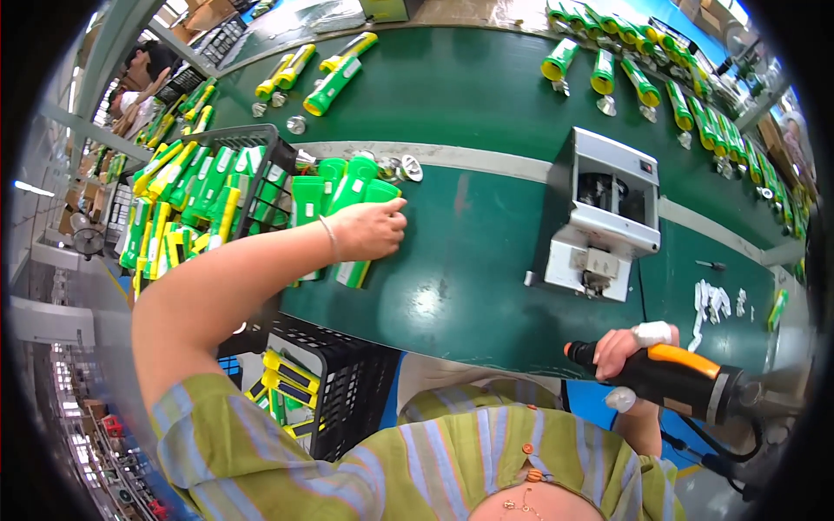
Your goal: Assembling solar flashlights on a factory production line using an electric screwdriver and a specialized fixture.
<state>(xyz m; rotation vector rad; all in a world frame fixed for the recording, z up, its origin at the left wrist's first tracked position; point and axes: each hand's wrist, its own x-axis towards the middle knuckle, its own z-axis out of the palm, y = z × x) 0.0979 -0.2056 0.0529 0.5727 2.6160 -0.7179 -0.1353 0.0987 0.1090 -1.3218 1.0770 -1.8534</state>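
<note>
My left hand point(369, 232) reaches across to a cluster of green flashlight bodies point(349, 182) on the bench, its fingers curled around one of them. That flashlight's flared head shows above the hand and its lower end below. Silver reflector cups point(410, 168) lie just behind the cluster. At the front right edge, my right hand point(618, 349) is closed around the front part of a black-and-orange electric screwdriver point(682, 382) with a red tip. White wrapping covers part of that hand.
A grey-and-black bench machine point(604, 213) stands right of centre. Left is a black crate point(276, 178) full of green-and-yellow flashlights; another crate point(352, 382) sits below. More flashlights point(643, 82) line the far belt point(434, 82). White strips point(711, 304) lie at right.
</note>
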